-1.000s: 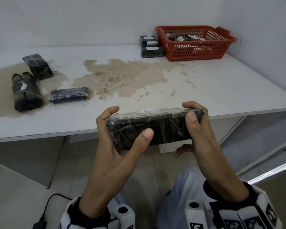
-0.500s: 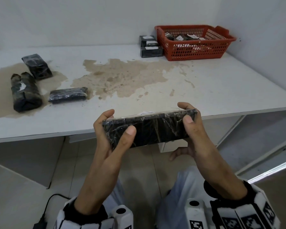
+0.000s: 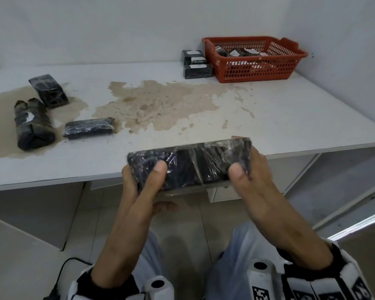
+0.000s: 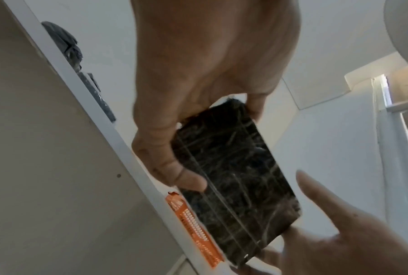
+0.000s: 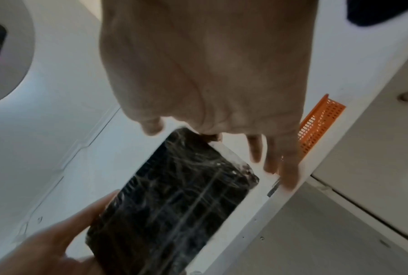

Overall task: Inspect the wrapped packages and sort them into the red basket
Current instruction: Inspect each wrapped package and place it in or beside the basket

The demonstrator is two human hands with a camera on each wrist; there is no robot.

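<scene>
I'm gripping the package [image 3: 188, 165] by its short ends, left hand [image 3: 139, 191] and right hand [image 3: 253, 185] both clasping it; it's looking stiff, brick-like and slippery in its film.

white bench [image 3: 268, 118] with a brown stain [image 3: 160, 105] stands in a corner of plain white walls [image 3: 117, 24]; pale tiled floor [image 3: 188, 230] below.

A white table [image 3: 290, 118] bears a broad tan stain [image 3: 160, 109]; a black cable [image 3: 62, 271] lies on the floor.
</scene>
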